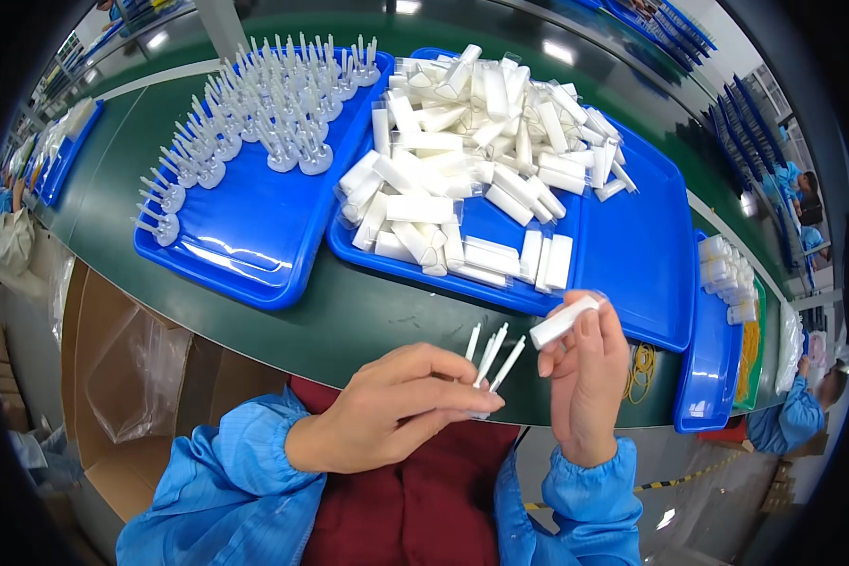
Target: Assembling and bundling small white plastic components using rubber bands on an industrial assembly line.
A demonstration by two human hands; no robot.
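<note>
Near the table's front edge, my left hand (pixel 396 406) is closed on a small bunch of thin white sticks (pixel 491 354) that point up; its fingers mostly hide the base. My right hand (pixel 590 382) pinches one white block-shaped piece (pixel 562 323) in clear film between thumb and fingers, just right of the sticks. Beyond it, a pile of similar white wrapped pieces (pixel 424 208) overfills the middle blue tray (pixel 401 270). The left blue tray (pixel 226 264) carries rows of clear round-based stands (pixel 297 146) with upright sticks.
At right are another blue tray (pixel 637 274), yellow rubber bands (pixel 641 373) on the green table (pixel 349 330), and a narrow blue tray (pixel 703 391) with bundled white pieces (pixel 724 269). An opened cardboard box (pixel 104 358) stands below left. Another person's blue sleeve (pixel 785 420) shows far right.
</note>
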